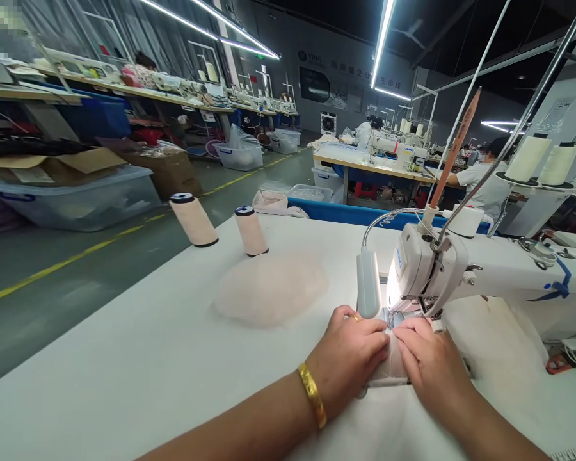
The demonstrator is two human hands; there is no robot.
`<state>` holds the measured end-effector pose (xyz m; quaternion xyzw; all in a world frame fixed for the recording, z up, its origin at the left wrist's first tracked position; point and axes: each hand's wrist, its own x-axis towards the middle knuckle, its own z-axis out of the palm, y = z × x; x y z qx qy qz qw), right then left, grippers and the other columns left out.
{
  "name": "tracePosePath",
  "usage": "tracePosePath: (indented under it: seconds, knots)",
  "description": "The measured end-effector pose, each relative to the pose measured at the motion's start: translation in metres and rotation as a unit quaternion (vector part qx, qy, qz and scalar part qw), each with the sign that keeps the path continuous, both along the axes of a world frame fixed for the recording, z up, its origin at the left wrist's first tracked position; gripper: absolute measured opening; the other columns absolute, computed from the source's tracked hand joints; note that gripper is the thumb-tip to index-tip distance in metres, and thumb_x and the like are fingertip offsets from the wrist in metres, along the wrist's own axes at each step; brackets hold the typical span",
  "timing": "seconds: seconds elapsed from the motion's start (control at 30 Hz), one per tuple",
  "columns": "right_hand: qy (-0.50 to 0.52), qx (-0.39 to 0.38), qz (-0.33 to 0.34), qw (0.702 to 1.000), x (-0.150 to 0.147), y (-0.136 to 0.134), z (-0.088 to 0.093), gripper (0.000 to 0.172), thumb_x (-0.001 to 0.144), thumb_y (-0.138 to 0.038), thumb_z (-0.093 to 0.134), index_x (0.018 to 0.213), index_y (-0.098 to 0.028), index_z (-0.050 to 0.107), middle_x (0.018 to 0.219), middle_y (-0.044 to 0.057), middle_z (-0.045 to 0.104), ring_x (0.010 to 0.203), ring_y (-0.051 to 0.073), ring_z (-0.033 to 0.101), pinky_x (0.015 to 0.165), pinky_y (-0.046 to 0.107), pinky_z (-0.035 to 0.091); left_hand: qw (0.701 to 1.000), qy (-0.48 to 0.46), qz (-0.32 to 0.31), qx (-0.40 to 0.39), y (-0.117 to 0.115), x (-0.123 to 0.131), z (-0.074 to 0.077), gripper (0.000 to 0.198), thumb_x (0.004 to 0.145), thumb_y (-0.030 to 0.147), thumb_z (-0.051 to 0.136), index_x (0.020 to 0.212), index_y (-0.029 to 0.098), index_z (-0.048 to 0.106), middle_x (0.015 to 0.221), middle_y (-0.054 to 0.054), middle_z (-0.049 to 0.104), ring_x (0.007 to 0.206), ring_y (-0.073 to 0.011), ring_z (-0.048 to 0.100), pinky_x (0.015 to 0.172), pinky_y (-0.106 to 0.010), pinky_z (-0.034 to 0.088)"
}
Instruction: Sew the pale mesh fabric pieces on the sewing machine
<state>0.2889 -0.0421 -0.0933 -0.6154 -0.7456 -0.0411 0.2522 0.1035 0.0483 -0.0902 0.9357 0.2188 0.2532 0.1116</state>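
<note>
A white sewing machine (408, 262) stands at the right, its lamp (368, 282) lit beside the needle area. Under the presser foot runs a pale pink piece of fabric (392, 365). My left hand (352, 349) is closed on the fabric's left side, fingertips close to the foot; a ring and a gold bracelet (312, 396) are on that arm. From the right, my right hand (429, 352) pinches the same fabric just in front of the foot. The needle tip itself is too small to make out.
Two pale pink thread cones (193, 219) stand at the table's (139, 346) far edge. A blurred pale fabric piece (273, 288) lies left of the machine. A pencil (456, 147) stands upright on the machine head. Beyond are plastic bins (240, 155), other machines and co-workers.
</note>
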Motion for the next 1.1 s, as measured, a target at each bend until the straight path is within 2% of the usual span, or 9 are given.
tracePosePath:
  seconds: [0.2,0.4,0.6,0.7,0.87,0.93,0.97,1.03,1.1]
  knots:
    - [0.002,0.005,-0.004,1.0,-0.001,0.001,0.0,0.028,0.105,-0.013,0.043,0.106,-0.024,0.069,0.104,0.007,0.071,0.077,0.022,0.061,0.066,0.034,0.039,1.0,0.016,-0.003,-0.004,-0.001,-0.002,0.012,0.022,0.096,0.01,0.054,0.082,0.02,0.068,0.099,-0.001,0.078,0.092,-0.0215,0.068,0.087,-0.039,0.032]
    - [-0.002,-0.007,-0.003,1.0,0.0,0.001,0.0,0.027,0.105,-0.013,0.042,0.104,-0.022,0.068,0.102,0.008,0.07,0.082,0.024,0.061,0.068,0.035,0.04,1.0,0.002,0.0,0.003,0.002,0.001,0.007,0.024,0.094,0.009,0.056,0.079,0.021,0.071,0.098,0.0,0.079,0.09,-0.0205,0.069,0.087,-0.04,0.03]
    - [-0.008,-0.015,-0.002,1.0,0.0,0.0,0.0,0.028,0.102,-0.011,0.042,0.108,-0.021,0.067,0.11,0.01,0.07,0.085,0.025,0.063,0.07,0.037,0.043,0.999,0.035,-0.004,-0.013,0.002,-0.003,0.014,0.023,0.097,0.011,0.052,0.085,0.02,0.069,0.102,-0.001,0.076,0.094,-0.021,0.068,0.092,-0.042,0.03]
    - [0.002,-0.021,0.025,0.999,0.002,-0.008,0.009,0.033,0.099,-0.006,0.041,0.113,-0.022,0.066,0.113,0.01,0.07,0.085,0.024,0.063,0.075,0.039,0.048,0.998,0.058,0.001,-0.039,-0.003,-0.007,0.02,0.013,0.092,0.025,0.067,0.08,0.019,0.067,0.099,0.0,0.074,0.094,-0.0231,0.067,0.094,-0.044,0.031]
    - [0.031,-0.059,0.101,0.993,0.008,-0.021,0.024,0.034,0.095,-0.002,0.047,0.116,-0.025,0.062,0.129,0.007,0.065,0.115,0.027,0.059,0.093,0.042,0.05,0.994,0.081,-0.022,-0.071,-0.027,-0.02,0.033,0.054,0.064,0.061,0.092,0.092,0.022,0.067,0.112,-0.002,0.07,0.108,-0.0297,0.063,0.103,-0.05,0.031]
    - [0.044,-0.083,0.13,0.987,0.009,-0.021,0.026,0.025,0.097,-0.004,0.05,0.106,-0.025,0.061,0.124,0.003,0.067,0.11,0.026,0.059,0.093,0.041,0.05,0.993,0.085,-0.031,-0.072,-0.035,-0.022,0.034,0.055,0.059,0.055,0.096,0.092,0.023,0.066,0.114,-0.001,0.069,0.109,-0.0297,0.062,0.104,-0.05,0.033]
    - [0.048,-0.09,0.139,0.985,0.009,-0.021,0.026,0.021,0.099,-0.006,0.051,0.101,-0.024,0.059,0.119,0.003,0.068,0.106,0.024,0.059,0.091,0.04,0.05,0.993,0.086,-0.036,-0.066,-0.038,-0.022,0.032,0.046,0.065,0.047,0.095,0.09,0.022,0.065,0.113,-0.001,0.069,0.107,-0.0284,0.062,0.103,-0.048,0.035]
    - [0.052,-0.096,0.146,0.983,0.009,-0.018,0.025,0.017,0.102,-0.009,0.051,0.094,-0.024,0.056,0.108,0.002,0.068,0.099,0.023,0.059,0.086,0.038,0.049,0.995,0.079,-0.042,-0.045,-0.038,-0.019,0.027,0.021,0.078,0.024,0.081,0.082,0.021,0.06,0.106,-0.001,0.07,0.098,-0.0241,0.063,0.097,-0.043,0.04]
    - [0.052,-0.095,0.144,0.984,0.009,-0.016,0.023,0.019,0.103,-0.01,0.049,0.089,-0.023,0.053,0.098,0.001,0.067,0.092,0.022,0.057,0.081,0.036,0.048,0.997,0.06,-0.04,-0.02,-0.034,-0.016,0.019,0.017,0.081,0.007,0.064,0.077,0.02,0.054,0.093,-0.001,0.068,0.085,-0.0204,0.06,0.087,-0.037,0.044]
